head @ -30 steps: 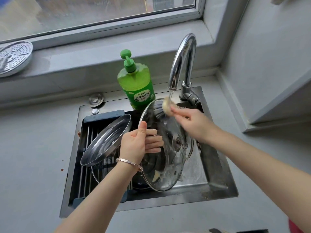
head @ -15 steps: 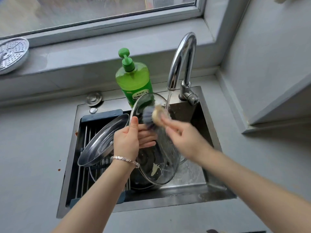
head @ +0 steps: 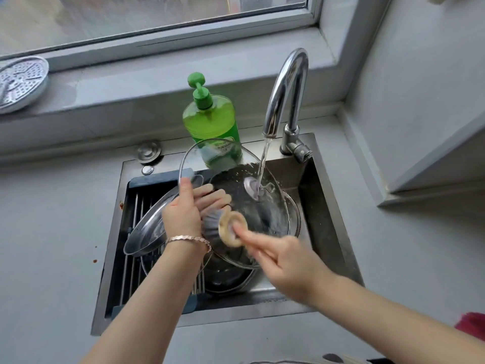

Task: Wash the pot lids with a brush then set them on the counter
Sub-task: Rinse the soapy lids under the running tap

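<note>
I hold a round glass pot lid tilted over the sink, its left rim pinched by my left hand. Water from the tap falls on the lid's knob. My right hand grips a dish brush with dark bristles and a pale round head, pressed on the lid's lower left part close to my left fingers. A steel lid leans on the rack at the sink's left. A further glass lid lies below in the basin, partly hidden.
A green dish soap bottle stands behind the sink. A perforated steamer plate rests on the window ledge at the far left. Grey counter lies on both sides; a wall corner rises on the right. A drain rack spans the sink's left.
The glass lid has tilted flatter and its knob has come under the water stream. My right hand has swept the brush from the lid's top down to its lower left.
</note>
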The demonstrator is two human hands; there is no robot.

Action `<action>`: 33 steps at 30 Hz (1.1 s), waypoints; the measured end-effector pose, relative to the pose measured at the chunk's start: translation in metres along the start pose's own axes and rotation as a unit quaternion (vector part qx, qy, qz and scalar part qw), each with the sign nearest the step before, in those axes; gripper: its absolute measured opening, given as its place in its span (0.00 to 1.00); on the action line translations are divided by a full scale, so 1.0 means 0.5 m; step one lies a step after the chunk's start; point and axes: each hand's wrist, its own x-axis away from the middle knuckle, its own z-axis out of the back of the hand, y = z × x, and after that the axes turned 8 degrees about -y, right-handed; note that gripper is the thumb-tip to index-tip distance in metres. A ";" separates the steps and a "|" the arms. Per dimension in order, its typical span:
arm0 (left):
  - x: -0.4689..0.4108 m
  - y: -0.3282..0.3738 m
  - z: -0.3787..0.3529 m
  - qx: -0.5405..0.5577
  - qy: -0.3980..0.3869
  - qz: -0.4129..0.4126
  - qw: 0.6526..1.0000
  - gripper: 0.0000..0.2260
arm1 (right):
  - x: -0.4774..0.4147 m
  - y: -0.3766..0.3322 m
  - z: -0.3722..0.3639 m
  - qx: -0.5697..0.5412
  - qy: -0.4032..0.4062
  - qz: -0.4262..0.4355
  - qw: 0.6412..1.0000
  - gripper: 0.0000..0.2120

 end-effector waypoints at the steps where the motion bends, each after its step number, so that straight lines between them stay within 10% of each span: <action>1: -0.001 0.003 0.004 0.024 -0.001 0.005 1.000 0.20 | 0.014 0.014 -0.004 0.019 0.000 -0.011 1.000 0.19; 16: 0.008 0.020 0.032 0.085 0.035 -0.009 0.996 0.20 | 0.034 0.176 0.017 -0.099 0.071 -0.249 0.961 0.20; 20: 0.018 0.023 0.042 0.099 0.008 0.017 0.995 0.19 | 0.020 0.238 0.035 -0.228 0.126 -0.410 0.874 0.17; 24: 0.030 0.014 0.058 0.090 -0.044 0.064 0.993 0.20 | -0.009 0.234 0.088 -0.476 0.212 -0.375 0.767 0.21; 33: 0.021 -0.075 0.074 0.042 -0.138 0.139 0.980 0.23 | 0.015 0.226 0.121 -0.423 0.221 -0.345 0.808 0.11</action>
